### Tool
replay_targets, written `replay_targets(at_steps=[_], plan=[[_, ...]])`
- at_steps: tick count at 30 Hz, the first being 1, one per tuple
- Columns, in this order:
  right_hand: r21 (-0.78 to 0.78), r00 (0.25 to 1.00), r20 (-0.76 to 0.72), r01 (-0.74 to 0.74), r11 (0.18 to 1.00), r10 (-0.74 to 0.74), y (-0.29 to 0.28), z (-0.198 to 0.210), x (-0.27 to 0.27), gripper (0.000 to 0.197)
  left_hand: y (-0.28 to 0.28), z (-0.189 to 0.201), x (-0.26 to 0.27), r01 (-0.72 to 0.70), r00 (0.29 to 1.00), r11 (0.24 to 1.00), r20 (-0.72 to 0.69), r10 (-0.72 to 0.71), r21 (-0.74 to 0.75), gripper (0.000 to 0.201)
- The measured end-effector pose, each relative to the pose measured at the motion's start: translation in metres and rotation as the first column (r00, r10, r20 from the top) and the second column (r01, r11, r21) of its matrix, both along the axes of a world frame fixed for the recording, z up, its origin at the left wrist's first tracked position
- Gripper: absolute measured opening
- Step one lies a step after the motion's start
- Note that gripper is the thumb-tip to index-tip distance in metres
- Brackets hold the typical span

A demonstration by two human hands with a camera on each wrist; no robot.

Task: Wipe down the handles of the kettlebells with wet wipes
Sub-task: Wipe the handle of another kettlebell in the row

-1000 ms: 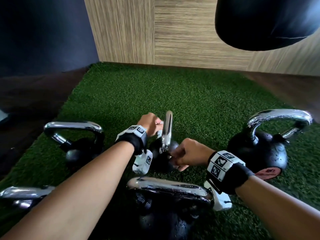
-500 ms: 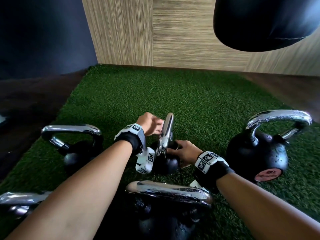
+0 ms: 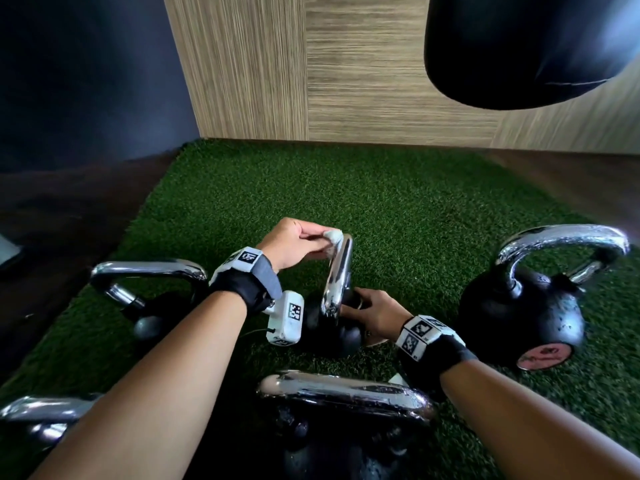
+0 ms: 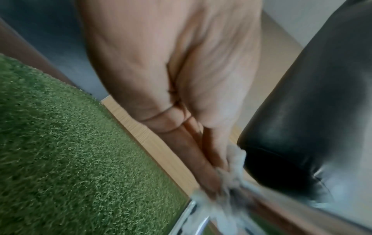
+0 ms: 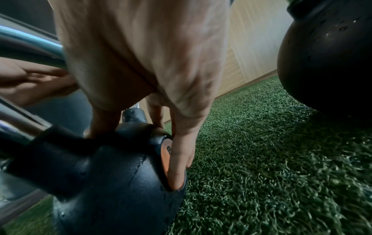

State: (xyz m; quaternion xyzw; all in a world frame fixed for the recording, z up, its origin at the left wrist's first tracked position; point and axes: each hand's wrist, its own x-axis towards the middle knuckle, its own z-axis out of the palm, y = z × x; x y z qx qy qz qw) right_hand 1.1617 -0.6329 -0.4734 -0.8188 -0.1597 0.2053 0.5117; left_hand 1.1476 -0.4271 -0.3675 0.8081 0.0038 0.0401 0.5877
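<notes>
left hand point(image 3: 294, 242) pinches wet wipe point(image 3: 334, 236) on handle point(image 3: 337, 271); right hand point(image 3: 375, 315) grips small kettlebell point(image 3: 341, 336) body. risk: bell tips if pushed sideways.

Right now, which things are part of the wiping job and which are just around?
In use: white wet wipe pinched by left hand; small black kettlebell's chrome handle; right hand steadying its body.

Around: hanging black punching bag; green artificial turf.
</notes>
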Motion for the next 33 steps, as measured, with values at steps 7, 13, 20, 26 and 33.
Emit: replay_targets(at_steps=[7, 13, 20, 26, 33], plan=[[0.097, 0.996, -0.089, -0.003, 0.995, 0.012, 0.003, 0.003, -0.001, 0.026, 0.007, 0.009, -0.009, 0.065, 0.997, 0.998, -0.05, -0.066, -0.027, 0.024], [0.091, 0.992, -0.126, -0.021, 0.996, 0.033, -0.001, 0.011, -0.006, 0.032, 0.01, 0.004, -0.028, 0.13, 0.972, 0.98, -0.174, -0.156, -0.152, 0.014], [0.046, 0.993, -0.111, -0.024, 0.999, 0.029, 0.002, 0.016, -0.007, 0.033, 0.014, 0.008, -0.05, 0.125, 0.98, 0.982, -0.134, -0.144, -0.143, 0.016], [0.053, 0.995, -0.096, -0.015, 0.999, 0.02, 0.0, 0.018, -0.012, 0.041, 0.019, -0.002, -0.07, 0.23, 0.949, 0.961, -0.184, -0.256, -0.151, 0.017], [-0.021, 0.991, -0.131, -0.02, 1.0, 0.017, 0.001, 0.023, -0.012, 0.045, 0.019, -0.03, -0.086, 0.171, 0.964, 0.967, -0.171, -0.204, -0.189, 0.019]])
